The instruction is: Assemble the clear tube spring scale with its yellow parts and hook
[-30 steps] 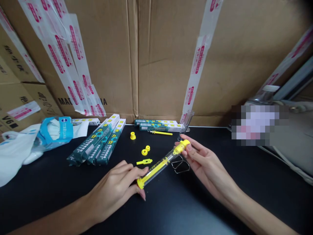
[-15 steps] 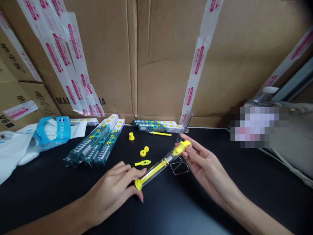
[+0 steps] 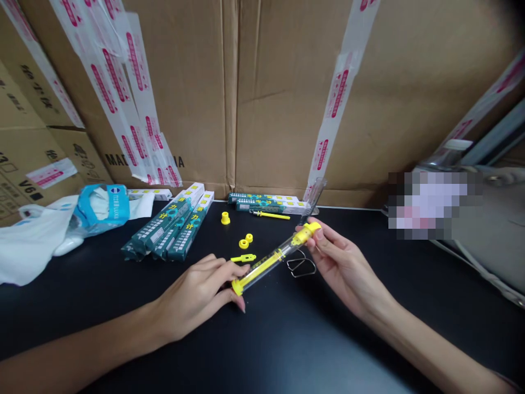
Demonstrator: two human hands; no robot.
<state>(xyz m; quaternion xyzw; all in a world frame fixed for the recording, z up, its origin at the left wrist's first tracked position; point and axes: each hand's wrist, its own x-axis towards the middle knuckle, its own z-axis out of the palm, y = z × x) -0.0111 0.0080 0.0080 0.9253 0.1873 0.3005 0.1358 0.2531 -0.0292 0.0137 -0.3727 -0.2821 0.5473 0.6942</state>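
A clear tubular spring scale [image 3: 262, 266] with yellow ends and a yellow inner rod is held aslant above the black table. My left hand [image 3: 200, 295] is closed at its lower yellow end, fingers above and thumb below. The upper yellow cap [image 3: 307, 233] is pinched between thumb and fingers of my right hand [image 3: 344, 262]. Near my left fingers lies a flat yellow piece [image 3: 245, 258], with two small yellow rings [image 3: 244, 243] beyond. Bent metal wire loops [image 3: 301, 268] lie beneath the tube. Behind my right fingers a clear empty tube [image 3: 315, 197] is partly hidden.
Several green-and-white boxes [image 3: 180, 224] lie at the left, others [image 3: 270, 204] along the cardboard wall [image 3: 283, 109]. A yellow collar [image 3: 225, 218] and a thin yellow rod [image 3: 273, 215] lie in front. At far left is a blue tissue pack [image 3: 102, 205]; a bag [image 3: 492, 230] stands right.
The view has shifted slightly, so the table things sit a little higher and further right. Both hands keep hold of the spring scale; my right index finger has drawn in closer to the cap.
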